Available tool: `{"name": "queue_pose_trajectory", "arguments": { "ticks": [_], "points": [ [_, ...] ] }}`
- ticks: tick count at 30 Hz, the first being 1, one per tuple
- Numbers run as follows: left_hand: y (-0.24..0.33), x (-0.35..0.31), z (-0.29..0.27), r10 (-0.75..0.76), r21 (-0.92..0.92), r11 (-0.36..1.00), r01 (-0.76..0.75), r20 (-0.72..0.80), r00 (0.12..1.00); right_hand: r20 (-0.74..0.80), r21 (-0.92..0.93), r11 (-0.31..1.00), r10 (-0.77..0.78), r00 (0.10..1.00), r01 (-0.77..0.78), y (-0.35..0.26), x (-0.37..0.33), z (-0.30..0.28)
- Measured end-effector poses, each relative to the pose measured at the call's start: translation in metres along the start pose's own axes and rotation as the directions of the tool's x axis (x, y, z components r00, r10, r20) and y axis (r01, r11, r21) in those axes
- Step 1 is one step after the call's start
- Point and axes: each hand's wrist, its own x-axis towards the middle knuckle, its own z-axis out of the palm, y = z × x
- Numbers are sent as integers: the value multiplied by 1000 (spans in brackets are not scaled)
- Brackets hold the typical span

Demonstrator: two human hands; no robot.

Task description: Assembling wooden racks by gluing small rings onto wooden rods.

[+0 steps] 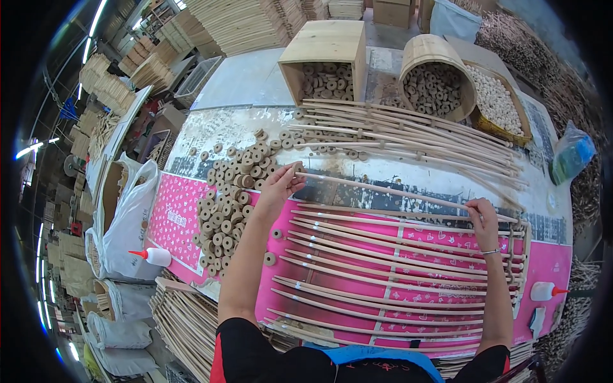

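Observation:
My left hand (282, 184) pinches a small brown wooden ring (298, 167) at the left end of a long, thin wooden rod (383, 186). Whether the rod's tip sits inside the ring is hidden by my fingers. Toward the rod's right end, my right hand (484, 220) closes round it. Below the held rod, several similar rods (377, 276) lie side by side, their right ends at a wooden rack (525, 255). A heap of wooden rings (225, 220) spreads over the table, left of my left forearm.
More rods (421, 137) lie crosswise farther back. Behind them are a wooden box (325, 38) and a round wooden tub (426, 51) of rings, plus a basket of pale beads (498, 105). Red-tipped glue bottles stand left (156, 256) and right (543, 291). A clear bag (570, 156) hangs at the right.

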Motion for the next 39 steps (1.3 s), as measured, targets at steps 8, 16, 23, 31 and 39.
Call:
{"name": "queue_pose_trajectory", "arguments": {
  "ticks": [8, 16, 23, 31, 39],
  "points": [
    [-5, 1, 9, -10, -72, 997, 10, 3, 1000, -19, -15, 999, -49, 999, 49, -2, 3, -3],
    [-9, 4, 13, 22, -97, 995, -24, -25, 999, -9, -19, 998, -66, 998, 66, -4, 0, -9],
    [-10, 5, 13, 35, -89, 995, -35, -10, 999, -5, -16, 998, -63, 998, 63, -6, 1, -10],
    [-9, 4, 12, 33, -144, 989, -36, -19, 999, -2, -24, 998, -57, 998, 57, -5, 2, -13],
    [-13, -2, 15, 30, -82, 996, -29, 8, 1000, -19, -38, 993, -111, 994, 110, -11, 8, -5]
  ]
}}
